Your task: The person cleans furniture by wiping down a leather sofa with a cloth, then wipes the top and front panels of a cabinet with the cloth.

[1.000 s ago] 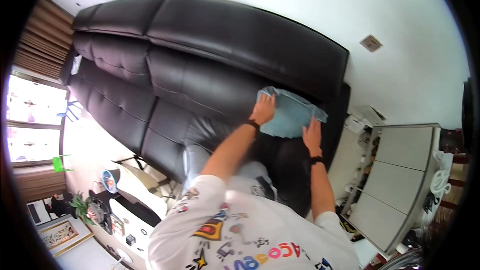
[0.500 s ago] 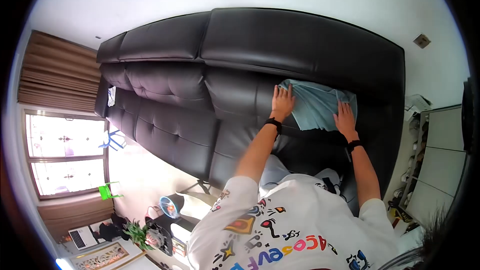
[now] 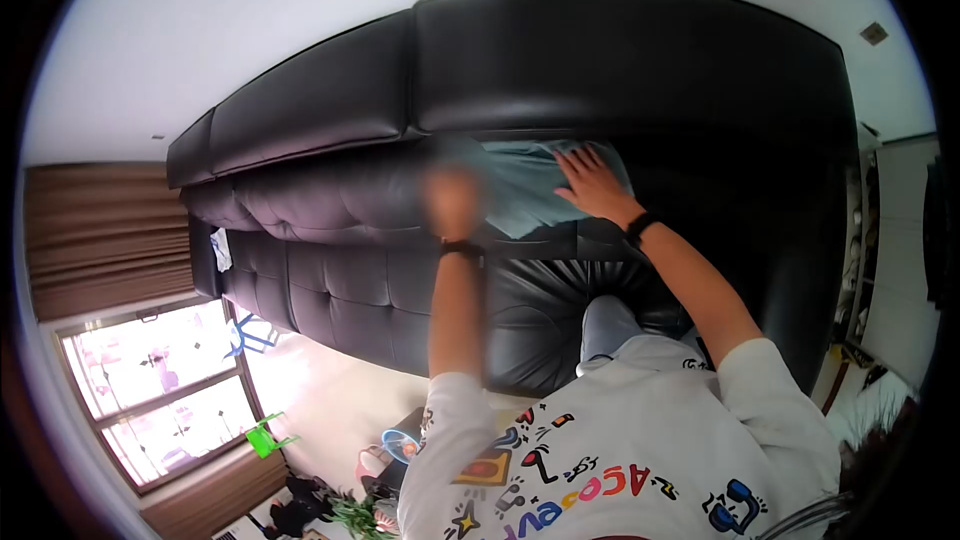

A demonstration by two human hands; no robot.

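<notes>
Cloth (image 3: 530, 185) of a light blue-green colour is seen in the head view, spread against the lower back cushion of a black sofa (image 3: 350, 305), just below its upper backrest (image 3: 600, 60). The cloth is creased, and its lower edge is left uneven.

By the right hand (image 3: 598, 188) the cloth is covered near its right end: the palm is turned down, the fingers are spread, and the grip is released, with nothing clenched in it. The left hand (image 3: 452, 202) is blurred at the cloth's left edge; whether its grip is closed on the fabric cannot be told. A black band is worn on each wrist.

The forearms are reached out from a white printed T-shirt (image 3: 620, 440), and a leg in grey trousers (image 3: 608, 325) is shown against the sofa seat. Below the sofa's far end, a blue chair (image 3: 250, 335) and a green chair (image 3: 265, 438) are placed near a bright window (image 3: 160, 365), above which a brown curtain (image 3: 105, 240) is hung. At the lower edge, a leafy plant (image 3: 352, 515) is partly shown beside a blue-rimmed round object (image 3: 400, 445).
</notes>
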